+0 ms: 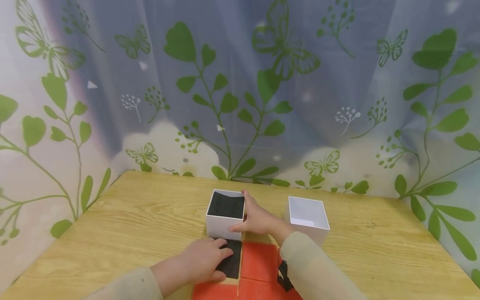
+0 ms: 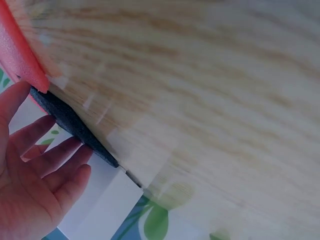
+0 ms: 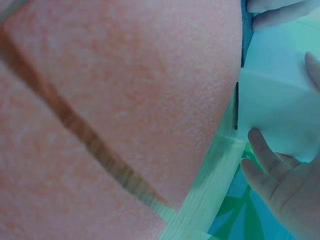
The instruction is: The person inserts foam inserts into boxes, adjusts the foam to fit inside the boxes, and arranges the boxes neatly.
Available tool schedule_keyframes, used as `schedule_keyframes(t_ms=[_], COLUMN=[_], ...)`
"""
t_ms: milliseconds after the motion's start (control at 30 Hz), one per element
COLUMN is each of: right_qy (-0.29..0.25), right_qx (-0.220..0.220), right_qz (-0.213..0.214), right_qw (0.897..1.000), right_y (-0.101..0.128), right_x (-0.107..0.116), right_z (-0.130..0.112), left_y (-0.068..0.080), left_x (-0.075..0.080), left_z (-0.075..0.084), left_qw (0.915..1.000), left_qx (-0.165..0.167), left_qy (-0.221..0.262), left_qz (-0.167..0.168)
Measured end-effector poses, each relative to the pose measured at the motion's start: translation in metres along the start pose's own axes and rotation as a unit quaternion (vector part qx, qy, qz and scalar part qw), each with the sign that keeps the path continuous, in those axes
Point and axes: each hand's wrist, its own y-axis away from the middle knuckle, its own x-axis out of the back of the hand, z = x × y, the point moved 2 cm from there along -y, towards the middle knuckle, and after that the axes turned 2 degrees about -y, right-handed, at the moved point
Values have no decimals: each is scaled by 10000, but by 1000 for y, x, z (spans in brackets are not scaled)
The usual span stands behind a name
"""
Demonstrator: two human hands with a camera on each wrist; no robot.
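Observation:
A white open-topped box (image 1: 219, 227) stands on the wooden table, with a black square pad (image 1: 226, 205) inside near its rim. My right hand (image 1: 259, 218) holds this box at its right side, thumb along the front face and a finger at the far right corner. Just in front of the box lies a flat black square (image 1: 234, 266), foam-like in the left wrist view. On its left part rests my left hand (image 1: 202, 259), fingers spread and fairly straight. Red squares (image 1: 258, 261) of similar size lie beside and below the black one.
A second white box (image 1: 307, 212), open at the top, stands to the right, beyond my right forearm. A black strap (image 1: 284, 276) shows by the right sleeve. The wooden table (image 1: 157, 208) ends at a curtain (image 1: 240, 104) printed with leaves and butterflies.

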Motion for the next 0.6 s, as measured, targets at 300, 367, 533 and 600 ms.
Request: schedule_keyframes(t_ms=[300, 367, 533, 600], right_qy=[-1, -4, -82, -102], right_qx=[-30, -26, 187, 263], right_qz=[90, 131, 223, 225], right_qw=[10000, 9999, 9995, 9993], right_y=[1, 1, 0, -1], right_x=[-2, -2, -1, -2], right_z=[5, 4, 1, 1], left_y=[-1, 1, 7, 9], left_x=[0, 2, 11, 13], left_z=[2, 5, 13, 16], left_qw=[9998, 9993, 9813, 9675], left_qx=[-181, -272, -446, -405], left_qy=[22, -99, -1016, -1340], left_qz=[-26, 223, 1574, 2107])
